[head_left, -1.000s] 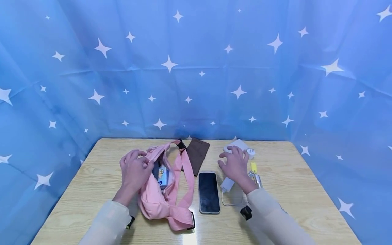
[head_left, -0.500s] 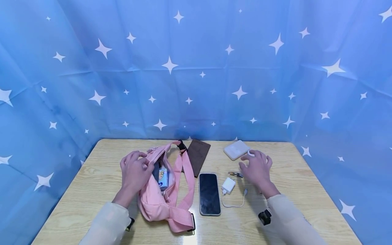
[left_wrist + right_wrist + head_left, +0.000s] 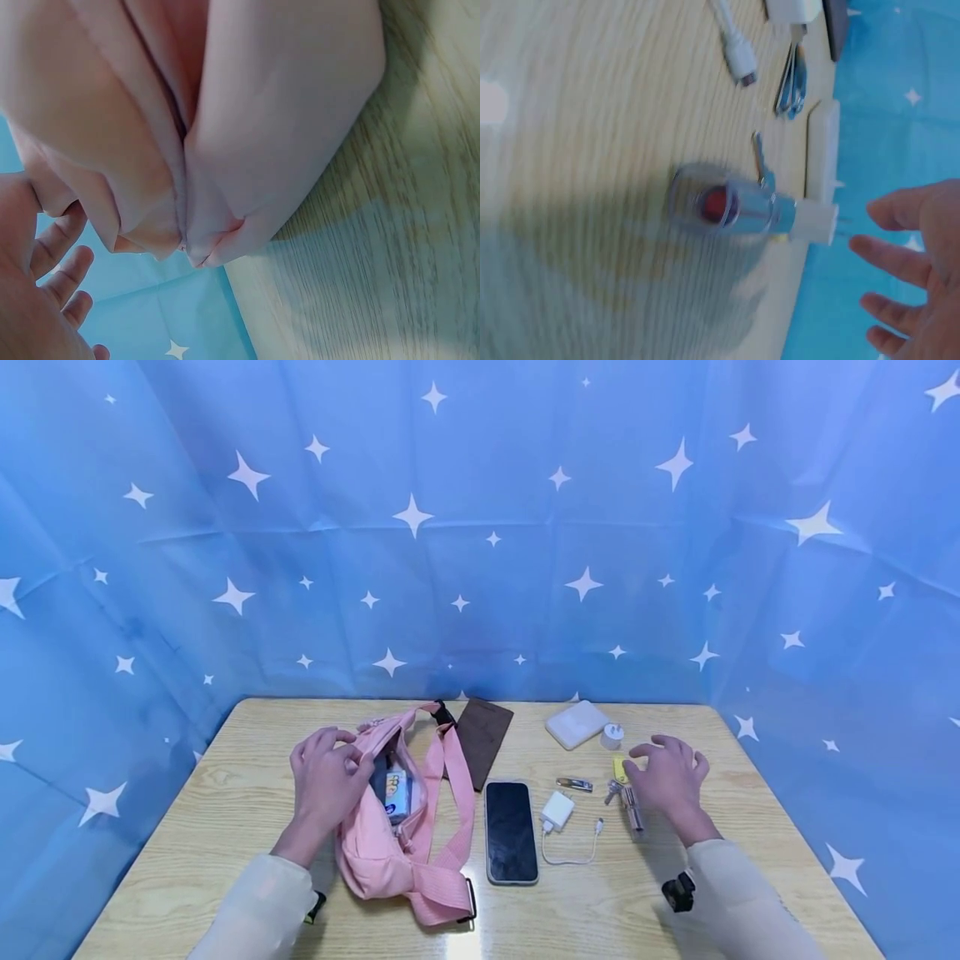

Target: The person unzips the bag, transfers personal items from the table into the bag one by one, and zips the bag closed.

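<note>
My left hand point(image 3: 327, 781) pinches the open edge of a pink waist bag point(image 3: 375, 856), holding its mouth apart. In the left wrist view, the bag's fabric point(image 3: 270, 112) is gathered at the thumb and finger. A blue-and-white tissue pack point(image 3: 397, 795) shows inside the bag. My right hand point(image 3: 670, 781) hovers with loosely bent fingers and holds nothing. Just left of it lie a clear lipstick tube point(image 3: 632, 812) with a red tip seen in the right wrist view, a key point(image 3: 612, 790) and a yellow tag point(image 3: 619, 768).
A phone point(image 3: 512, 832) lies mid-table beside the bag's strap. Behind it is a brown wallet point(image 3: 483, 737). To the right are a nail clipper point(image 3: 574, 784), a white charger point(image 3: 557, 811) with a short cable point(image 3: 570, 862), a white power bank point(image 3: 577, 724) and a round white plug point(image 3: 612, 737).
My right hand has moved rightward, from over the power bank and charger to beside the lipstick tube, uncovering the small items. My left hand keeps its pinch on the bag.
</note>
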Action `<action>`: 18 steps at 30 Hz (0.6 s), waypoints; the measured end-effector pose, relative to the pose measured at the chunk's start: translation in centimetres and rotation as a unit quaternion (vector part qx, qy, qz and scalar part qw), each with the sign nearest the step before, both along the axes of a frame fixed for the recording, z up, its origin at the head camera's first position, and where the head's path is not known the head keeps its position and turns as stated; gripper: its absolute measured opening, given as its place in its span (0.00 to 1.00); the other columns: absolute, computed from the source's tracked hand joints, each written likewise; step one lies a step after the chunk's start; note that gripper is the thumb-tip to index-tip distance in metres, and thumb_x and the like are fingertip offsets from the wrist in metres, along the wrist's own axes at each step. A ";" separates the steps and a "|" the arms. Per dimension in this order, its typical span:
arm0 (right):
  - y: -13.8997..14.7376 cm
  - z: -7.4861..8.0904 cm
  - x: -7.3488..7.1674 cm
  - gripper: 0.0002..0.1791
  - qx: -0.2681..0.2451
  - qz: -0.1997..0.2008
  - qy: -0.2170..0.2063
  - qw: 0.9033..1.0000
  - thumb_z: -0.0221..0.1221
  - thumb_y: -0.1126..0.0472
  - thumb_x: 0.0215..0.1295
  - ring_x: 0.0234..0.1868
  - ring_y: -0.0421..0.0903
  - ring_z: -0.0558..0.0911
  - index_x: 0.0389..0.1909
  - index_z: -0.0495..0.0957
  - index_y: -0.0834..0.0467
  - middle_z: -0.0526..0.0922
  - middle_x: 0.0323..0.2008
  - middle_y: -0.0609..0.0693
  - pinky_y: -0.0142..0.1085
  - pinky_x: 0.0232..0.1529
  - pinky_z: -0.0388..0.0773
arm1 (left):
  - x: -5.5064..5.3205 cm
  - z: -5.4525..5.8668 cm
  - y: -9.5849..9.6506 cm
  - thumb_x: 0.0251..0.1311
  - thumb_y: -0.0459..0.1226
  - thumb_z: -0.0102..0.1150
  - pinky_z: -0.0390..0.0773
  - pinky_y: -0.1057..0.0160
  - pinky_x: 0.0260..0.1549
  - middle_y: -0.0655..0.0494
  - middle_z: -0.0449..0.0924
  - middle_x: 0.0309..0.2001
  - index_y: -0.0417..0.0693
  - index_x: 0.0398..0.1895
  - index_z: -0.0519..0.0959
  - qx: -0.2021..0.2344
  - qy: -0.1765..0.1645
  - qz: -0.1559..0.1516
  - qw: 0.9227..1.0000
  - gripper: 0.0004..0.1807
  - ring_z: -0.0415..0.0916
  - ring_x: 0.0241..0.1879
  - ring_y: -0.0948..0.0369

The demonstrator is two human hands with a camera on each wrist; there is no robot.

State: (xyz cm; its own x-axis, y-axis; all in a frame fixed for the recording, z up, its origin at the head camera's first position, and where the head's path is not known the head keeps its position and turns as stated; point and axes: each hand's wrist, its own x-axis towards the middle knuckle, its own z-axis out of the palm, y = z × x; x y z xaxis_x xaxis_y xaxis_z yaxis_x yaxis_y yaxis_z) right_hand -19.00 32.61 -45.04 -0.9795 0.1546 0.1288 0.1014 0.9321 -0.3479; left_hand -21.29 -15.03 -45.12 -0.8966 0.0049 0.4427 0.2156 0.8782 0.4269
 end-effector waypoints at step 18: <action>2.0 -0.8 2.4 0.21 -0.002 0.016 -0.074 0.997 0.58 0.48 0.65 0.64 0.76 0.56 0.44 0.84 0.61 0.65 0.64 0.73 0.74 0.58 0.41 | 0.0 0.1 0.0 0.57 0.44 0.62 0.51 0.39 0.64 0.48 0.79 0.50 0.45 0.23 0.84 0.002 -0.016 0.002 1.000 0.13 0.63 0.63 0.45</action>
